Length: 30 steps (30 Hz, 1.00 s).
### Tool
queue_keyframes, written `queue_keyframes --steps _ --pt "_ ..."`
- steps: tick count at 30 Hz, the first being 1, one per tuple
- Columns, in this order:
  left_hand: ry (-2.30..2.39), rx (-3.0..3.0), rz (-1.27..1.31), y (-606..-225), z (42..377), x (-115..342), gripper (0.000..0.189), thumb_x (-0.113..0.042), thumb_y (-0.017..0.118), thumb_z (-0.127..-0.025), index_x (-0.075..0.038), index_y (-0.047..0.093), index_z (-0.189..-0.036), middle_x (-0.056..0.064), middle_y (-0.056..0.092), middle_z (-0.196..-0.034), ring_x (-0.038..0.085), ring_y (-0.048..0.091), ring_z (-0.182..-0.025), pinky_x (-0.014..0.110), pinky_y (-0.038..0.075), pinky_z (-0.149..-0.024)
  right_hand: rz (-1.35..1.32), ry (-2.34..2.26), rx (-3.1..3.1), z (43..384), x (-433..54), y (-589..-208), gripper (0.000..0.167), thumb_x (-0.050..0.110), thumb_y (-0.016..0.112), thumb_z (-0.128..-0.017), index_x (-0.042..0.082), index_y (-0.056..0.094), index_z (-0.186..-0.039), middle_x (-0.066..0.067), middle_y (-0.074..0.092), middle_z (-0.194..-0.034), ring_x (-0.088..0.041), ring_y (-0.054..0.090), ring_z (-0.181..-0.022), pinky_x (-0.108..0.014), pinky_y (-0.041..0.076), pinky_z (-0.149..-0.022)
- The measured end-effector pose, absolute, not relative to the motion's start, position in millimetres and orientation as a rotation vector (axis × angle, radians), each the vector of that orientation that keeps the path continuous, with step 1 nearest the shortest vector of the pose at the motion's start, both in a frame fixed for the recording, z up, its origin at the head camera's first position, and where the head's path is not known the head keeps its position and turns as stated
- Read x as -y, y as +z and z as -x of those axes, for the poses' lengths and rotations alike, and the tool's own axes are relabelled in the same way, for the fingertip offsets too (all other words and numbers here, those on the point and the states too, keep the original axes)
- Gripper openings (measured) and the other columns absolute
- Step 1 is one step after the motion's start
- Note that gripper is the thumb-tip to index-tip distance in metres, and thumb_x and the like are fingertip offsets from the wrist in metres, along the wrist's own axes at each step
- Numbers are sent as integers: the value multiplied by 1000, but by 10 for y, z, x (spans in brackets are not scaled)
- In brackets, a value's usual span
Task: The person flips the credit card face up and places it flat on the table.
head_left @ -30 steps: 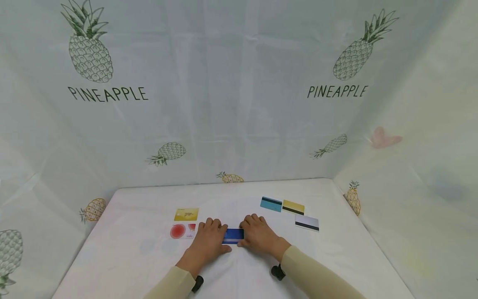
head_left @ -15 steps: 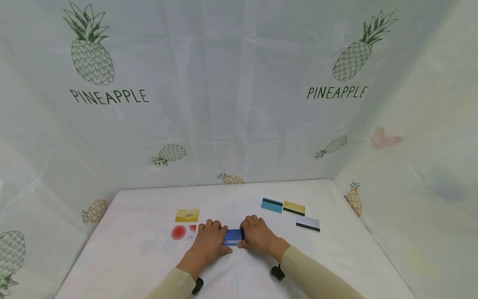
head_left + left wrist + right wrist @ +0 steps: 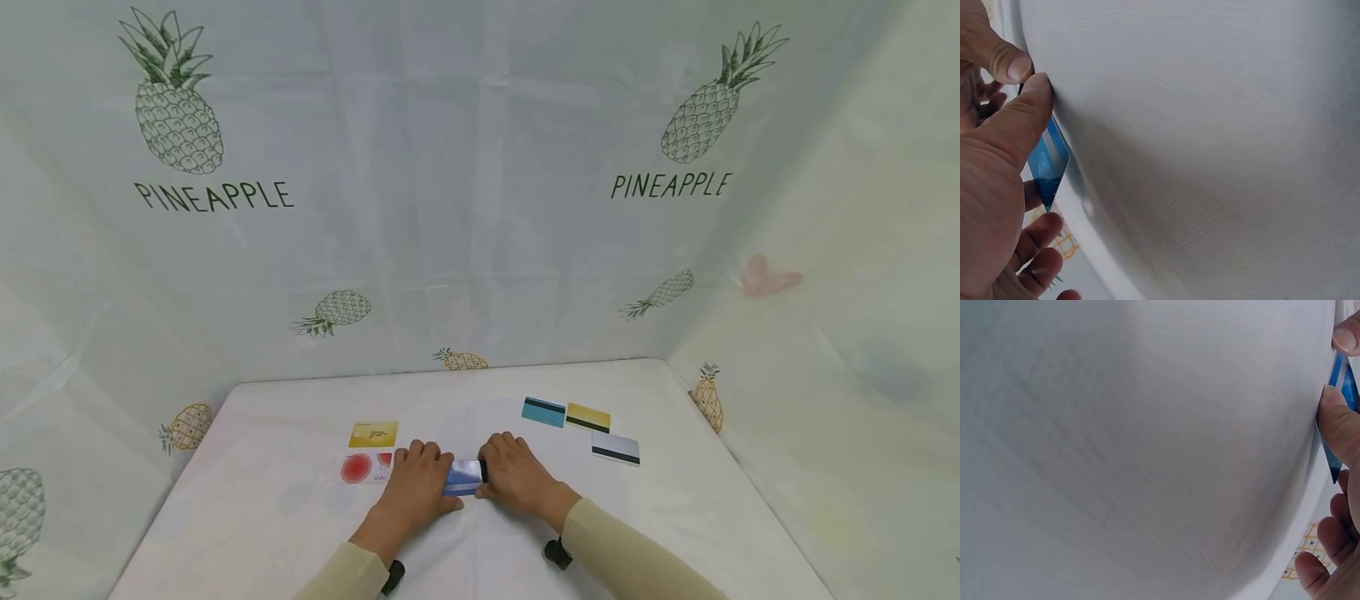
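A blue plastic card (image 3: 462, 477) with a pale stripe lies between both hands, low over the white table. My left hand (image 3: 417, 485) pinches its left end, thumb along the near edge and fingers at the far side. At the opposite end my right hand (image 3: 517, 475) holds it the same way. In the left wrist view the blue card (image 3: 1049, 156) shows past the left thumb, its corner by the fingers. The right wrist view has the blue card (image 3: 1347, 384) between the two thumbs. Both ends of it are hidden under the hands.
Left of the hands lie a yellow card (image 3: 373, 433) and a white card with red circles (image 3: 356, 468). Back right are a teal card (image 3: 543, 412), a yellow striped card (image 3: 588, 417) and a silver card (image 3: 616, 448). A pineapple-print curtain (image 3: 420, 208) stands behind the table.
The blue card has tilted slightly between the hands, and its face now catches a bright reflection. Both hands keep their hold in nearly the same place. The other cards have not moved.
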<state>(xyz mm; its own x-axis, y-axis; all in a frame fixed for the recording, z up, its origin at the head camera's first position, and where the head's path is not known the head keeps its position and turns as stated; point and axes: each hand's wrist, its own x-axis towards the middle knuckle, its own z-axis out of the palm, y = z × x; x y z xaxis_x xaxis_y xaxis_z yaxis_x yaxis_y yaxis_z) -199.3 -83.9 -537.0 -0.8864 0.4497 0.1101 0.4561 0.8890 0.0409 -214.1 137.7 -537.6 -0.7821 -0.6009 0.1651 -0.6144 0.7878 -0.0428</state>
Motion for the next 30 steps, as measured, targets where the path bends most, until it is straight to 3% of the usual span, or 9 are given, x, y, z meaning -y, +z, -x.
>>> queue_keyframes --steps 15,30 --pt "-72 2885 704 -5333 2005 827 65 -50 90 -78 -8 66 -123 9 63 -117 30 50 -110 52 44 -93 -979 33 2765 2131 -1367 -5404 55 54 78 -91 11 64 -121 1 60 -110 -15 50 -98 -29 45 -84" --pt "-109 2815 713 -5222 1974 823 60 -43 87 -80 -11 67 -127 7 63 -122 29 51 -115 50 43 -93 -986 37 2724 2122 -1354 -5384 59 54 78 -90 11 63 -128 0 61 -119 -16 52 -105 -32 47 -90"
